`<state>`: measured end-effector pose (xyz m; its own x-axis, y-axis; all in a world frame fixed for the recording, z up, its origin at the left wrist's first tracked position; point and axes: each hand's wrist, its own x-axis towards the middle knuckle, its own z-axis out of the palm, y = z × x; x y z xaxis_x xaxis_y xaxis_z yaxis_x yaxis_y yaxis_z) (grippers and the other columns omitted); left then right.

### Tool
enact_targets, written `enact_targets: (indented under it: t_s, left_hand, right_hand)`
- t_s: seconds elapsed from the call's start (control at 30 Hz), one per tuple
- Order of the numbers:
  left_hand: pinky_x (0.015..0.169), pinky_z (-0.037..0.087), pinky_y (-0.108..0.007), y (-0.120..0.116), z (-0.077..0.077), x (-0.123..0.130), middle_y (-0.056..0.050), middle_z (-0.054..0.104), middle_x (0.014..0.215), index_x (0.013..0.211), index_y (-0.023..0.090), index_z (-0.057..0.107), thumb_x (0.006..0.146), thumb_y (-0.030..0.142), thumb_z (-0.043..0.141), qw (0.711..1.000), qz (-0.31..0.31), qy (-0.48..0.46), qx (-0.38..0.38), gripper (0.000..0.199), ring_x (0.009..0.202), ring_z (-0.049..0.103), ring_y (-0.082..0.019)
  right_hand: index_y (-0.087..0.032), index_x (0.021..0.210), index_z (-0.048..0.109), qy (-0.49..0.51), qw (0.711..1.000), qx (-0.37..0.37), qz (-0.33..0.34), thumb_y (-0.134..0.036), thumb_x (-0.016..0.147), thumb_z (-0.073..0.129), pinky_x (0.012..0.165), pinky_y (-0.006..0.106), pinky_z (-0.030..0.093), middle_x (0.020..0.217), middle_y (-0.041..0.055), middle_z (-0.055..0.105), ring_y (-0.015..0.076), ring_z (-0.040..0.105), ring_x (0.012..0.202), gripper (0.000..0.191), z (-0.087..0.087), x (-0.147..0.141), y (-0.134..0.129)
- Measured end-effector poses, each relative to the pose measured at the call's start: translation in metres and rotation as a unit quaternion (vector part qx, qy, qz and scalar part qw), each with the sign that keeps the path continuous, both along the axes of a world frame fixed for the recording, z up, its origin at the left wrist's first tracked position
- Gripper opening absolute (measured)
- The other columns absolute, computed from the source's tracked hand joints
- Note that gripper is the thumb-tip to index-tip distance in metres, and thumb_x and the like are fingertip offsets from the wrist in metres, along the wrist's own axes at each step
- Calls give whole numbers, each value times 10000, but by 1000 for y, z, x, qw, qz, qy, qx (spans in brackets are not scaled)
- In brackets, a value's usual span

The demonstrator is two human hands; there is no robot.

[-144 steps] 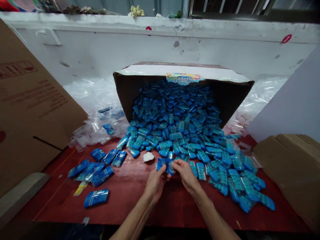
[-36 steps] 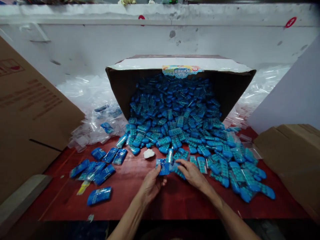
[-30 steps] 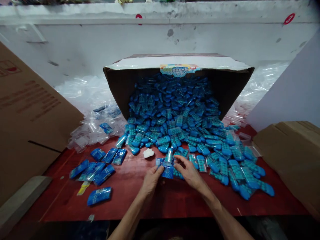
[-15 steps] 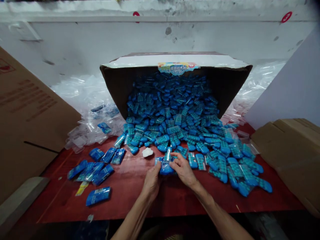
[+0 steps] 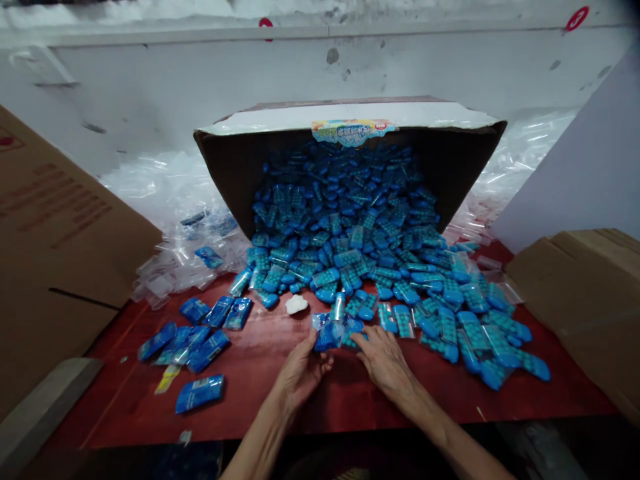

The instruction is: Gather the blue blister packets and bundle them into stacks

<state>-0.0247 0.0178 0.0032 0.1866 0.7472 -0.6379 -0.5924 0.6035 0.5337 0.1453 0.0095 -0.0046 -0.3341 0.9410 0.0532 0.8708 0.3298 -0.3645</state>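
My left hand (image 5: 300,373) pinches a blue printed packet (image 5: 326,337) between thumb and fingers, its other fingers curled. Close by on the right, my right hand (image 5: 386,360) has its fingertips on a small clear candy box (image 5: 353,340) with turquoise balls inside, partly hidden by the fingers. Just beyond both hands, a clear box (image 5: 338,307) stands out at the near edge of a heap of blue-capped candy boxes (image 5: 345,260). A crumpled white lump (image 5: 297,305) lies left of it.
The heap spills from a tipped carton (image 5: 465,153) onto the red table (image 5: 280,413). Several blue packets (image 5: 200,393) lie at left, near a yellow slip (image 5: 167,378). Clear plastic cases (image 5: 170,193) pile up behind. Cardboard boxes (image 5: 60,227) flank both sides.
My right hand has drawn back slightly to the right and lower, from the blue packet to a candy box. My left hand has lowered a little with the packet.
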Motion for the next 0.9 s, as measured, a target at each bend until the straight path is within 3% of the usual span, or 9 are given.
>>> enact_targets:
  t_s: [0.13,0.3,0.43,0.6,0.73,0.9]
  left_hand:
    - [426,410,-198,-1,-7,-3,7,525,440,649,150,505,699,365,572,1000,-12,-2,10,230,431,518,-102]
    - [428,411,-204,-2,-12,-1,0,548,485,657,133,524,693,343,585,999,10,13,47,221,435,512,-95]
    - [435,419,-206,-3,-9,1,0,551,490,658,133,529,696,329,584,998,25,15,49,207,435,511,-92]
    - [435,422,-204,-3,-6,2,-4,545,471,658,135,526,710,329,566,999,31,21,37,205,439,524,-102]
    - [432,427,-202,-4,-6,1,-15,578,528,703,131,546,700,335,576,999,35,28,30,205,461,540,-106]
    - [430,441,-209,-3,-5,-2,-26,615,646,810,136,577,688,337,588,995,17,49,84,236,529,564,-120]
  right_hand:
    - [-239,1016,529,106,994,-3,13,-143,720,515,762,331,405,947,54,553,210,488,892,311,-1,7,5]
    - [-220,1039,497,256,966,34,-13,-197,742,515,825,335,405,997,46,540,189,487,943,299,23,14,5]
    - [-231,1040,513,238,969,56,24,-188,743,519,820,354,413,986,51,546,202,487,939,300,38,10,1]
    - [-219,1064,509,191,980,54,28,-173,743,518,799,359,423,984,66,536,211,483,929,324,38,5,-4]
    - [-214,1073,513,161,986,34,33,-178,747,515,798,356,418,984,73,528,212,480,923,327,41,7,-8]
    - [-243,1088,513,166,982,-21,86,-198,744,528,790,328,416,977,51,538,193,487,901,347,49,13,-6]
